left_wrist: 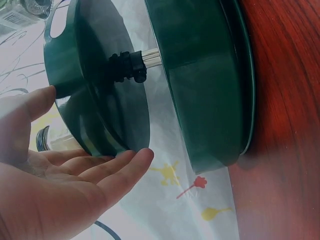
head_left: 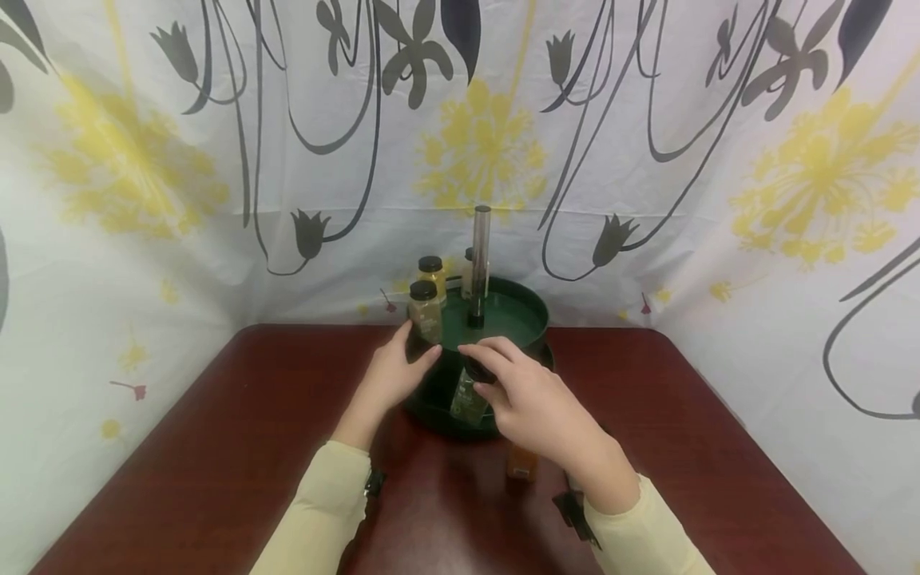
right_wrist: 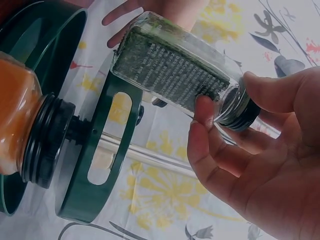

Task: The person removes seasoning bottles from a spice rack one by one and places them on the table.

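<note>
A two-tier green round rack has an upper tray (head_left: 521, 318) and a lower tray (left_wrist: 210, 90), joined by a clear post (head_left: 481, 263). My left hand (head_left: 391, 374) touches the left side of the upper tray, its thumb on the wall and its fingers extended along the lower edge. A glass spice jar of dried green herbs (right_wrist: 170, 65) hangs in my right hand (head_left: 539, 403), pinched near its black lid (right_wrist: 240, 116). The jar tilts, base down, at the front of the rack. Whether it touches the tray, I cannot tell.
On the upper tray stand a brownish spice jar (head_left: 426, 315), a yellow one (head_left: 433, 278) and a pale one (head_left: 467, 278) partly behind the post. An orange jar (head_left: 521, 463) is on the red-brown table (head_left: 287, 431), below my right hand. Patterned cloth (head_left: 345, 160) encloses the table.
</note>
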Demonstrator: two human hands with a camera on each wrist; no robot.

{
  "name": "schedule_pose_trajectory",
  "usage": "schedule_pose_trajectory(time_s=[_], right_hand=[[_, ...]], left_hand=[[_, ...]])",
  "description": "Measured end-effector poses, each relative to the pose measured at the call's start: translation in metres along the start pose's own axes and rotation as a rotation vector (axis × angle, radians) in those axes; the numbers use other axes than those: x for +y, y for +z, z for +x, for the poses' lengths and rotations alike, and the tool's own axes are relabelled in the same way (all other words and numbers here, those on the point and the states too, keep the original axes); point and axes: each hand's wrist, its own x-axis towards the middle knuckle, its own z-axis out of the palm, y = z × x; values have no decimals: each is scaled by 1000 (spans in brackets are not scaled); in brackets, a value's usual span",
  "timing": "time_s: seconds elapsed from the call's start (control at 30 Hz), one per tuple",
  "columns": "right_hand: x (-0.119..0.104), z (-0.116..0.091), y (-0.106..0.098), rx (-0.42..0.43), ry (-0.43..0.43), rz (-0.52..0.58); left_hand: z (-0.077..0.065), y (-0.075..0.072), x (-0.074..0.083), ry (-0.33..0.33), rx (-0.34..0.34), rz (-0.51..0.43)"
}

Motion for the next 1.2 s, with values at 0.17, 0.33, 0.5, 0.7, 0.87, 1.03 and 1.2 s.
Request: schedule_pose_trajectory(time_s=[0.17, 0.33, 0.5, 0.7, 0.87, 1.03, 1.2], right_hand=[[0, -1, 0, -48, 11, -18], [5, -2, 1, -101, 31, -50], [11, -2, 3, -122, 35, -76], [17, -2, 4, -177, 65, -83], [20, -1, 4, -259, 105, -63], [22, -2, 4, -322, 106, -46], [26, -2, 6, -362, 92, -62]], left_hand=[[-2, -2, 1, -2, -7, -9], [-3, -3, 2, -9, -13, -8], [-3, -3, 3, -6, -12, -3], [-1, -2, 2, -1, -18, -9], [0, -2, 1, -1, -21, -10], [1, -1, 0, -8, -22, -12], [1, -1, -1, -6, -22, -19]])
